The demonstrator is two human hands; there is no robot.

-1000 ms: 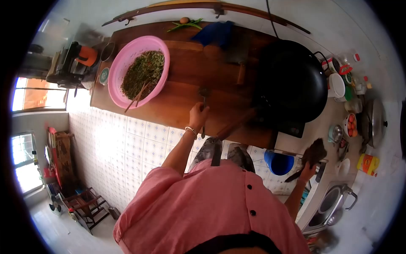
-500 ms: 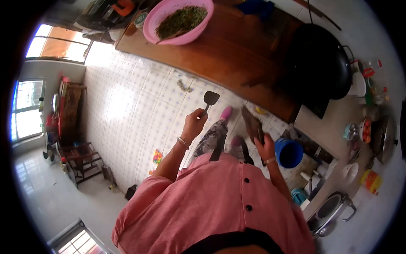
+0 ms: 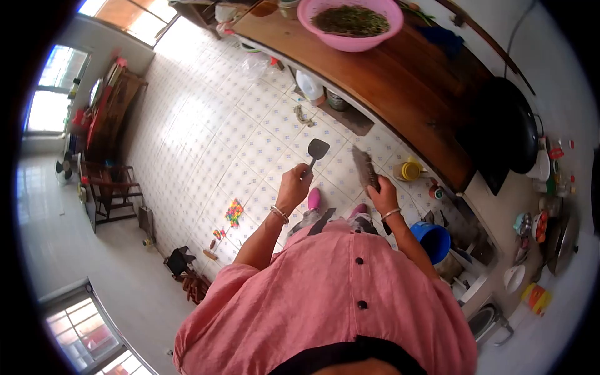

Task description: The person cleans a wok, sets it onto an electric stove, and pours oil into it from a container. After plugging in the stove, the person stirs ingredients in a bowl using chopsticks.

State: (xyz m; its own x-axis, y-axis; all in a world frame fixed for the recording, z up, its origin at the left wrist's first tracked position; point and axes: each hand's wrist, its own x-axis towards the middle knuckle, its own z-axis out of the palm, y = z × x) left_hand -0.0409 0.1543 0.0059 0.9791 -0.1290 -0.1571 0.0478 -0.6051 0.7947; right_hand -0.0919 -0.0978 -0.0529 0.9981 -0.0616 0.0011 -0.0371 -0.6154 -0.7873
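Note:
My left hand (image 3: 295,188) is closed around the handle of a spatula (image 3: 318,149), its dark flat head pointing up and away from me. In my right hand (image 3: 382,195) is a long, flat grey-brown tool (image 3: 364,166), tapering at its far end and dark along one edge. Its exact kind is blurred. A dark end sticks out below that hand. Both tools are held apart, above the tiled floor (image 3: 250,147) and in front of my body.
A pink basin (image 3: 350,42) of chopped greens sits on the wooden counter (image 3: 387,84). A black wok (image 3: 509,128) stands at its right end. Below are a yellow container (image 3: 409,170) and a blue bucket (image 3: 432,242). A wooden chair (image 3: 112,190) is at the left.
My view has shifted, so the counter, basin and wok now appear farther right. The tool in my right hand has swung slightly left and up. Both hands keep their holds.

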